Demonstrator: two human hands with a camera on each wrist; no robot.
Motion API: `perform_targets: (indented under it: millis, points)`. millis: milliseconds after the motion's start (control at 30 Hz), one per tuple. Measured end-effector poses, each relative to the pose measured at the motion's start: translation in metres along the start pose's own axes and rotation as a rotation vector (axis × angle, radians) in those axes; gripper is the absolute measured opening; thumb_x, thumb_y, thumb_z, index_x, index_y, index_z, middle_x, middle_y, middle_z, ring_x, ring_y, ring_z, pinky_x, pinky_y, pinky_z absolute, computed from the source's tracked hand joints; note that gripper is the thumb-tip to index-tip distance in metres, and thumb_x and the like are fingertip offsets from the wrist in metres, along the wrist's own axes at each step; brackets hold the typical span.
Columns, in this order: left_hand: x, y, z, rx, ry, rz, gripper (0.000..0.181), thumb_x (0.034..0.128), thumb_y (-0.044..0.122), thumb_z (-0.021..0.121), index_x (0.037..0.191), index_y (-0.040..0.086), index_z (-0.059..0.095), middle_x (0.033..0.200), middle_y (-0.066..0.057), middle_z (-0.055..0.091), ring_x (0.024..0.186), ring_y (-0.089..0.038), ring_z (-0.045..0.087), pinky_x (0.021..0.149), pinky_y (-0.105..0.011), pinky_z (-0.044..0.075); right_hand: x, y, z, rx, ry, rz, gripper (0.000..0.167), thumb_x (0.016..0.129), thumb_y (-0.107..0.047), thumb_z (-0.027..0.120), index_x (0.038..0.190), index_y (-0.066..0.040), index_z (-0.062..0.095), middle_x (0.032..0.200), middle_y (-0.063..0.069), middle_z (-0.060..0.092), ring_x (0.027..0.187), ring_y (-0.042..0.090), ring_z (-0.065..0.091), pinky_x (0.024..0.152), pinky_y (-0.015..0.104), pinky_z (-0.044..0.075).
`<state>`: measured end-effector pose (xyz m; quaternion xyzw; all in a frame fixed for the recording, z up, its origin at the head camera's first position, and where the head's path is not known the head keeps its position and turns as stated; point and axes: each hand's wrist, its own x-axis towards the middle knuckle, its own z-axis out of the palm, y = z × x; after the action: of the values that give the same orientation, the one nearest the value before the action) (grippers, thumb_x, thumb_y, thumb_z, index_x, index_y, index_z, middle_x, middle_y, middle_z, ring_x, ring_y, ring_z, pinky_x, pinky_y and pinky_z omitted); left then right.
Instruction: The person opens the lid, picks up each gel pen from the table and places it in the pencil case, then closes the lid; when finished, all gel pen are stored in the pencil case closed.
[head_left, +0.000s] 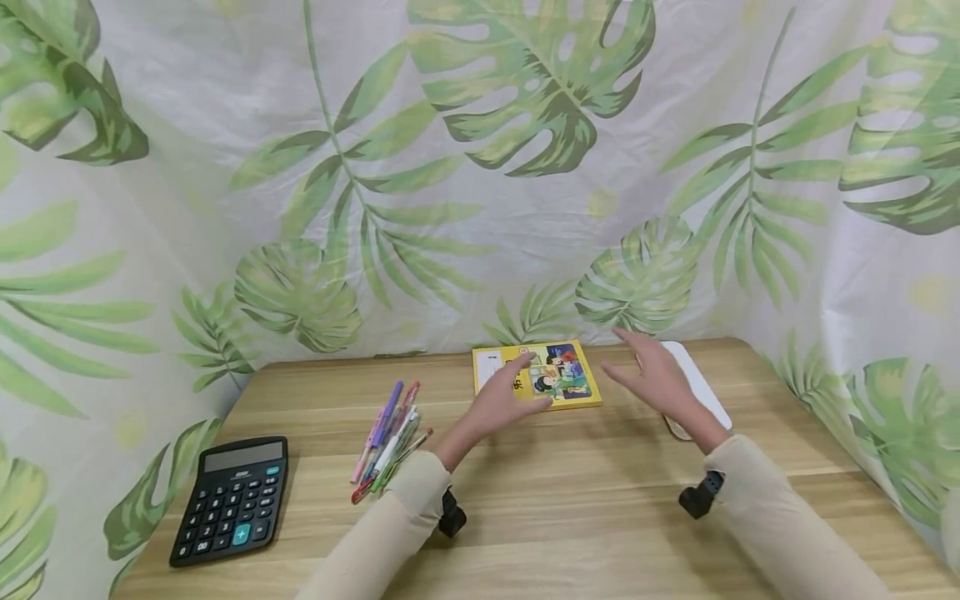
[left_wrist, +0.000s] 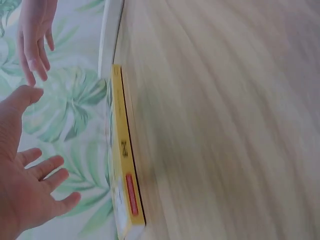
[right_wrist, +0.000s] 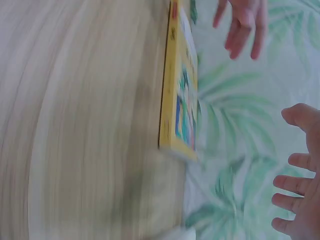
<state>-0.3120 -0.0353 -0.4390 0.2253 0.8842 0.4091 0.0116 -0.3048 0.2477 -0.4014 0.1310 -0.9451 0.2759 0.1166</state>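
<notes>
One large leaf-patterned cloth point(head_left: 540, 225) at the back and both sides, and in front of it a wooden desk point(head_left: 570, 533). Near the far edge of this desk, a yellow picture book point(head_left: 562, 375), lying flat with illustrated cover up. By judgement, the step of a two-handed reach to this book: left hand point(head_left: 498, 404) above its left part, right hand point(head_left: 656, 379) just past its right end, with a gap between them. Fingers of both hands spread apart and only slightly bent, with nothing held and no contact visible. For a grip, would probably need to lower both hands and bring them nearer together, up to the two short ends of the book; thin edges only, so better to come from the sides. Near at right, partly hidden behind right hand, a flat white object point(head_left: 697, 383), use not clear, possibly in the way of a wide movement. At far left, well apart, a black calculator point(head_left: 232, 500). Between calculator and book, a loose heap of pens point(head_left: 386, 446), close to left sleeve point(head_left: 375, 533); better not to brush against them.
</notes>
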Motion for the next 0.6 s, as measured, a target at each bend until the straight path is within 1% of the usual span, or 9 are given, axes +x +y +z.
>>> perform_targets:
  millis: [133,300,433,600]
  points:
    - [0.001,0.008,0.01,-0.113,-0.062,0.015,0.089,0.0849,0.036,0.081,0.158,0.014,0.036,0.152,-0.015,0.052,0.143,-0.035,0.046,0.117,-0.053,0.037,-0.011,0.024,-0.022,-0.001,0.007,0.058,0.072,0.096,-0.041,0.068,0.151,-0.001,0.043,0.153,0.027,0.044,0.142,0.048,0.039,0.113,0.066,0.034]
    - [0.003,0.012,0.024,-0.218,-0.113,0.024,0.087,0.0852,0.027,0.082,0.158,0.012,0.036,0.149,-0.017,0.054,0.142,-0.034,0.047,0.117,-0.053,0.039,-0.031,0.053,-0.037,0.006,0.003,0.113,0.073,0.095,-0.038,0.07,0.149,0.003,0.044,0.149,0.031,0.047,0.135,0.052,0.043,0.105,0.067,0.039]
    - [0.006,0.012,0.034,-0.27,-0.133,0.028,0.086,0.0856,0.023,0.082,0.158,0.014,0.036,0.148,-0.018,0.055,0.141,-0.033,0.049,0.116,-0.053,0.04,-0.043,0.073,-0.038,0.031,0.002,0.131,0.075,0.092,-0.036,0.074,0.145,0.007,0.046,0.143,0.034,0.05,0.129,0.054,0.047,0.1,0.067,0.042]
    - [0.011,0.012,0.042,-0.314,-0.126,0.04,0.086,0.0832,0.019,0.085,0.156,0.018,0.039,0.144,-0.018,0.058,0.137,-0.032,0.053,0.112,-0.051,0.044,-0.054,0.092,-0.032,-0.01,0.003,0.143,0.08,0.085,-0.04,0.081,0.141,0.009,0.05,0.136,0.037,0.054,0.122,0.053,0.052,0.094,0.065,0.046]
